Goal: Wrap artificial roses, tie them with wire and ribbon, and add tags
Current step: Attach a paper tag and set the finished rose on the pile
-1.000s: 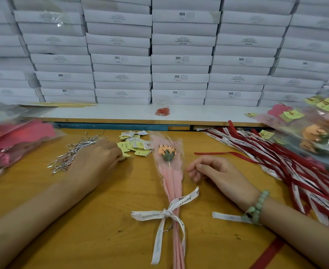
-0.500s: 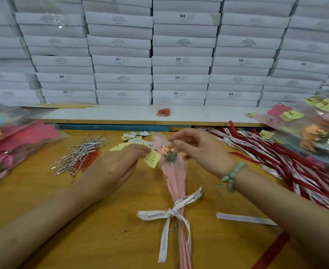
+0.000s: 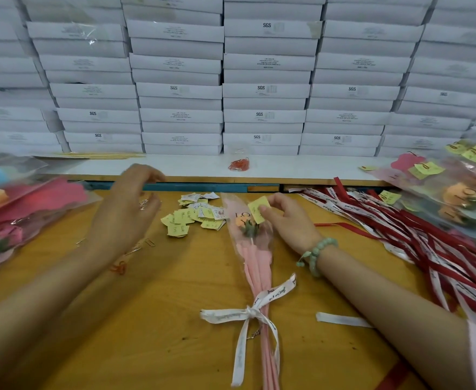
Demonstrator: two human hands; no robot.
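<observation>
Head view: tagging step, right hand (image 3: 287,223) grip pinches yellow tag (image 3: 259,211) on wrapped rose (image 3: 249,229); left hand (image 3: 124,212) blurred, grip unreadable; next probably needs a paper clip (image 3: 149,242).

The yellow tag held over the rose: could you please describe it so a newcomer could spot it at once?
On the wooden table, find the pink wrapped rose lying in the middle. At its bloom end the right hand pinches one yellow tag. Unlike the loose tags heaped to its left, it is the only one held.
</observation>
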